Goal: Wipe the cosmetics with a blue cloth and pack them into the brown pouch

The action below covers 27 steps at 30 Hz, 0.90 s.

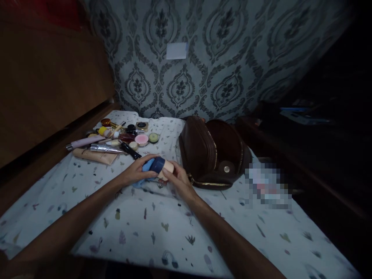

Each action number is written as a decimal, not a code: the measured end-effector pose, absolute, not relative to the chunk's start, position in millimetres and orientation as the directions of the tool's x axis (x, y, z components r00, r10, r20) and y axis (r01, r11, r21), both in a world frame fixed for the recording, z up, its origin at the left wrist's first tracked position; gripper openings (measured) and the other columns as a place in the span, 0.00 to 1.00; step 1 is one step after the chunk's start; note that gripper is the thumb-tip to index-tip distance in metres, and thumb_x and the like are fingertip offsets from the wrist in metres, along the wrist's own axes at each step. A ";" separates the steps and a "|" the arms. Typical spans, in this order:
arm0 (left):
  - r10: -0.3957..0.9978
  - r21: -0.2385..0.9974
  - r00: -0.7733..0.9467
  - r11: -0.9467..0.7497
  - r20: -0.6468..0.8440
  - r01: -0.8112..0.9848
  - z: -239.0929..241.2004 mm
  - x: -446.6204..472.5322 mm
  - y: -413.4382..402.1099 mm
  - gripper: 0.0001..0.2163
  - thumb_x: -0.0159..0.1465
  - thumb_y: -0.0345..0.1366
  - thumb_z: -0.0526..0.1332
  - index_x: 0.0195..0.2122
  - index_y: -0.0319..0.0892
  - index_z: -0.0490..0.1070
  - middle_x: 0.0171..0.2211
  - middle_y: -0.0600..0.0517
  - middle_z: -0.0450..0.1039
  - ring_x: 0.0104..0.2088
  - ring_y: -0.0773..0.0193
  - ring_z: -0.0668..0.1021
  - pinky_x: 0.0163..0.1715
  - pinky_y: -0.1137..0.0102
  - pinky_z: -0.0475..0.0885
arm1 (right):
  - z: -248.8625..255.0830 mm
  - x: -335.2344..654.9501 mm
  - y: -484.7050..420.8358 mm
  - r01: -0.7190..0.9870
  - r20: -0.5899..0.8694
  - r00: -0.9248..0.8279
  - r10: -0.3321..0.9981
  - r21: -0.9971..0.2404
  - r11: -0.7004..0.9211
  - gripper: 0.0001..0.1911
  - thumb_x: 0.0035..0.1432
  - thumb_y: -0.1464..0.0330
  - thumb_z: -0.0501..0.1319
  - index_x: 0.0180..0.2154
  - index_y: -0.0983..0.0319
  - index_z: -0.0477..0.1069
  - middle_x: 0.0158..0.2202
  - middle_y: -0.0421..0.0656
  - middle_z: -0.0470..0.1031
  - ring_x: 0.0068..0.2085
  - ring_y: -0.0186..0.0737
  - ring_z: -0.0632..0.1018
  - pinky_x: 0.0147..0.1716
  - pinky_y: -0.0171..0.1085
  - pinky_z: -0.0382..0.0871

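Observation:
In the head view, my right hand (180, 181) is closed around the beige end of a small cosmetic container (167, 169) with a dark blue band or cap. My left hand (134, 173) grips a light blue cloth (147, 166) against the container's dark blue end. Some of the cloth hangs below the left fingers onto the sheet. Just right of my hands stands a brown cosmetic bag (195, 145), unzipped, its lid raised. A black tube (130, 149) lies just beyond my left hand.
Several cosmetics lie at the back left, among them a pink round pot (141, 140), a green-topped pot (154, 137), a silver tube (107, 148) and a beige tube (94, 155). A wooden panel (52, 77) borders the left. Patterned wallpaper (181, 83) rises behind the printed sheet (139, 228).

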<state>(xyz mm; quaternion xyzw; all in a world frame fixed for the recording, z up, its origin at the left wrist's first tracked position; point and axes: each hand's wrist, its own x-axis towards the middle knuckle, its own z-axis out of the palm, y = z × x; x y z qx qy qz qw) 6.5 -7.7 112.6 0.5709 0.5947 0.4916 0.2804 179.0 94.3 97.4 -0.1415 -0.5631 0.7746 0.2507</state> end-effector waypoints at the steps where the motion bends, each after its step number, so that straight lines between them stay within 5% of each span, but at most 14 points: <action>1: 0.954 0.902 -0.193 -0.135 0.230 0.410 113.0 5.6 -7.3 0.30 0.53 0.47 0.70 0.55 0.41 0.70 0.53 0.46 0.74 0.55 0.49 0.73 0.57 0.62 0.67 | 95.7 177.9 94.4 -0.236 0.051 -0.835 0.548 -0.933 -0.273 0.24 0.48 0.54 0.72 0.41 0.61 0.71 0.31 0.39 0.75 0.28 0.34 0.76 0.25 0.32 0.69; 7: 0.832 0.925 -0.479 -0.101 0.281 0.367 119.9 3.3 -7.5 0.26 0.61 0.52 0.62 0.55 0.43 0.68 0.44 0.50 0.75 0.40 0.60 0.77 0.41 0.69 0.74 | 92.2 173.5 96.2 -0.274 -0.051 -0.826 0.562 -0.834 -0.478 0.25 0.46 0.51 0.72 0.38 0.63 0.73 0.29 0.40 0.77 0.25 0.35 0.77 0.22 0.32 0.66; 9: 0.779 0.924 -0.535 -0.146 0.327 0.353 119.3 9.0 -8.6 0.25 0.66 0.52 0.57 0.59 0.44 0.65 0.48 0.49 0.74 0.46 0.60 0.77 0.46 0.69 0.73 | 91.9 173.2 95.2 -0.275 -0.047 -0.826 0.562 -0.837 -0.474 0.24 0.46 0.52 0.73 0.37 0.63 0.73 0.29 0.40 0.77 0.25 0.35 0.77 0.22 0.32 0.66; 13: 0.869 0.828 -0.247 -0.269 0.429 0.492 110.8 27.9 -10.7 0.30 0.66 0.47 0.60 0.67 0.43 0.56 0.65 0.43 0.62 0.64 0.53 0.66 0.63 0.61 0.61 | 91.2 173.8 90.7 -0.293 -0.015 -0.849 0.528 -0.818 -0.494 0.20 0.49 0.55 0.72 0.36 0.62 0.73 0.31 0.40 0.77 0.28 0.34 0.77 0.26 0.33 0.71; 16: 0.887 0.774 -0.142 -0.292 0.439 0.562 105.9 34.6 -11.3 0.32 0.66 0.43 0.61 0.69 0.44 0.53 0.68 0.43 0.56 0.66 0.52 0.63 0.66 0.58 0.59 | 92.4 174.9 89.4 -0.285 -0.010 -0.869 0.495 -0.808 -0.516 0.19 0.49 0.55 0.72 0.37 0.61 0.74 0.30 0.39 0.77 0.28 0.33 0.77 0.28 0.32 0.72; 23: 0.794 0.747 -0.291 -0.282 0.534 0.602 111.3 31.3 -10.8 0.18 0.66 0.44 0.61 0.53 0.42 0.75 0.53 0.45 0.77 0.54 0.54 0.78 0.57 0.61 0.72 | 96.9 177.1 88.9 -0.207 -0.031 -0.917 0.398 -0.815 -0.541 0.23 0.48 0.59 0.73 0.44 0.60 0.72 0.36 0.40 0.79 0.33 0.36 0.80 0.31 0.33 0.73; 27: 0.676 0.642 -0.273 -0.382 0.685 0.665 113.6 36.2 -11.2 0.11 0.66 0.39 0.62 0.46 0.43 0.78 0.46 0.46 0.81 0.49 0.57 0.80 0.54 0.62 0.74 | 99.1 176.4 86.1 -0.227 -0.043 -0.905 0.423 -0.792 -0.566 0.24 0.45 0.63 0.76 0.43 0.60 0.72 0.37 0.39 0.79 0.36 0.37 0.80 0.32 0.33 0.74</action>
